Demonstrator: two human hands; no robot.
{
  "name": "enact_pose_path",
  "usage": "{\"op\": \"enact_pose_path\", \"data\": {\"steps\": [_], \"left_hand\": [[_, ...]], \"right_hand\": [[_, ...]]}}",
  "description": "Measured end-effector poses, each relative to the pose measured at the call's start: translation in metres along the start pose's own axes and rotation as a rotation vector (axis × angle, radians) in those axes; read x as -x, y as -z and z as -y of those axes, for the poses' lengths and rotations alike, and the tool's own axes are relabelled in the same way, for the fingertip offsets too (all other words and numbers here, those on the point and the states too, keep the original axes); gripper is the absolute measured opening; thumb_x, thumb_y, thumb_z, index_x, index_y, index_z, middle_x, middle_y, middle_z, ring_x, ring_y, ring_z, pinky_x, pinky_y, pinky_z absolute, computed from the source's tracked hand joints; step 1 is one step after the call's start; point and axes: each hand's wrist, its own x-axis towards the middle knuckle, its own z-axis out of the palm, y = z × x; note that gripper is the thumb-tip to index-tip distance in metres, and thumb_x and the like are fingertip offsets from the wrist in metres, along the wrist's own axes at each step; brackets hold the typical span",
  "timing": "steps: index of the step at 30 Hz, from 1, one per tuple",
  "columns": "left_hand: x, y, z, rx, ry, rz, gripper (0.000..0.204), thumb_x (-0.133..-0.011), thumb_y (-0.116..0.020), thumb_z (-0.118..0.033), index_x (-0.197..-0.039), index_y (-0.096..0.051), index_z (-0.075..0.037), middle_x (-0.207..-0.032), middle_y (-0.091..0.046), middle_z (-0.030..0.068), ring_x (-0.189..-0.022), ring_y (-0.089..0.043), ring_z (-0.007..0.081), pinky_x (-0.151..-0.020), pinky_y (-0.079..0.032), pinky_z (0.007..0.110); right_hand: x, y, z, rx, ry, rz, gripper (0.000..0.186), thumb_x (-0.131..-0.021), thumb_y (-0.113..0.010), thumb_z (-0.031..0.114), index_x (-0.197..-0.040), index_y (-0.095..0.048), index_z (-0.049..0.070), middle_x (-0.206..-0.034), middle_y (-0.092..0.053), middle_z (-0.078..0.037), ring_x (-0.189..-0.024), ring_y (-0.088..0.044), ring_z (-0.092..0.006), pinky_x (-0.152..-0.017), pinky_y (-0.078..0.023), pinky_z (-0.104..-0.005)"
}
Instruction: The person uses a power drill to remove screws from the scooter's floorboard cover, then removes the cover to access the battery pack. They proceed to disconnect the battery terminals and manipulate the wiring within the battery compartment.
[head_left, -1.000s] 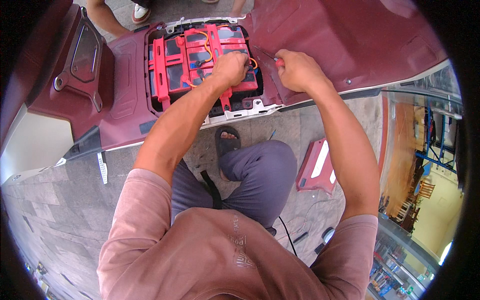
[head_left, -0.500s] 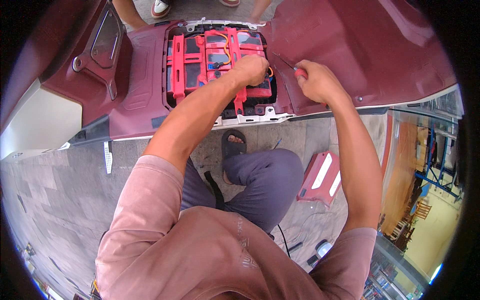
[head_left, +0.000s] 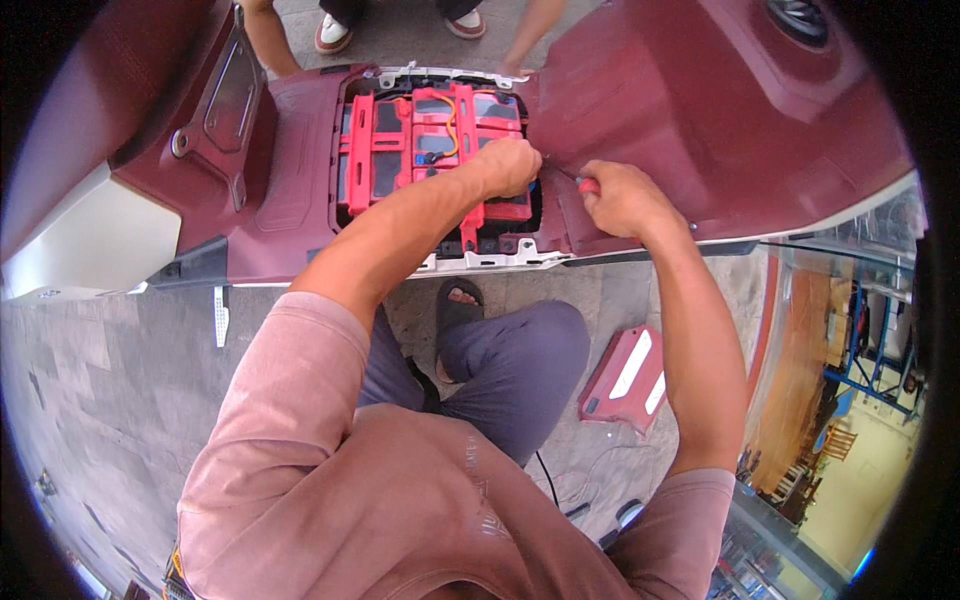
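The right hand grips a screwdriver by its red handle. Its thin shaft points left, the tip close to the fingertips of my left hand. Those left fingers are closed at the right edge of an open compartment; what they pinch, if anything, is hidden. Inside the compartment sit several dark batteries under a red frame, with an orange cable looping across them. Around the opening runs the maroon floorboard of what looks like a scooter.
Across the vehicle another person's arms reach to its far edge, with white-and-red shoes behind. A maroon cover with white strips lies on the paved floor beside my knee. A white bracket juts out below the near side.
The screwdriver has come nearer to me, its tip now beside my left fingertips instead of apart from them. My left hand stays at the compartment's right edge. The view has shifted slightly.
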Motion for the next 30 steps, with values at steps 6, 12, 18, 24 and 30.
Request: {"op": "enact_pose_path", "data": {"steps": [6,12,18,24,30], "left_hand": [[-0.007,0.009,-0.012,-0.077,-0.043,0.152,0.019,-0.077,-0.062,-0.016,-0.086,-0.073,-0.003,-0.09,-0.07,0.0207,-0.083,-0.069,0.0378,-0.074,-0.056,0.045],[-0.011,0.01,0.028,0.134,-0.184,0.133,0.018,-0.071,-0.066,-0.02,-0.078,-0.072,-0.004,-0.076,-0.067,0.0208,-0.073,-0.067,0.0382,-0.065,-0.052,0.047],[-0.019,0.006,0.016,-0.156,-0.19,0.172,0.02,-0.076,-0.066,-0.022,-0.078,-0.071,-0.003,-0.076,-0.067,0.0211,-0.074,-0.067,0.038,-0.066,-0.053,0.047],[-0.015,0.007,0.003,-0.21,-0.159,0.195,0.019,-0.078,-0.063,-0.019,-0.081,-0.071,-0.003,-0.079,-0.067,0.0232,-0.076,-0.067,0.0388,-0.068,-0.054,0.048],[-0.002,0.0,0.013,-0.081,-0.186,0.068,0.018,-0.077,-0.062,-0.017,-0.087,-0.07,-0.004,-0.08,-0.066,0.0222,-0.077,-0.066,0.0399,-0.069,-0.053,0.049]], "right_hand": [[0.007,0.007,0.0,-0.049,-0.012,-0.02,0.032,-0.085,-0.058,0.016,-0.114,-0.064,0.001,-0.108,-0.065,-0.025,-0.106,-0.06,-0.0413,-0.092,-0.047,-0.0467],[0.011,0.011,-0.006,-0.186,-0.044,-0.044,0.035,-0.086,-0.057,0.017,-0.117,-0.063,0.002,-0.111,-0.065,-0.025,-0.108,-0.06,-0.0404,-0.094,-0.046,-0.0454],[0.011,0.013,-0.006,-0.193,-0.082,-0.009,0.035,-0.087,-0.056,0.019,-0.118,-0.063,0.002,-0.114,-0.064,-0.024,-0.11,-0.059,-0.0392,-0.095,-0.046,-0.0443],[0.012,0.009,-0.006,-0.255,-0.083,-0.051,0.027,-0.084,-0.056,0.013,-0.104,-0.068,0.0,-0.11,-0.065,-0.024,-0.108,-0.061,-0.039,-0.092,-0.048,-0.0457],[0.01,0.002,0.003,-0.032,-0.109,0.076,0.026,-0.081,-0.06,0.01,-0.103,-0.071,0.002,-0.111,-0.067,-0.022,-0.106,-0.065,-0.0345,-0.09,-0.052,-0.0436]]}}
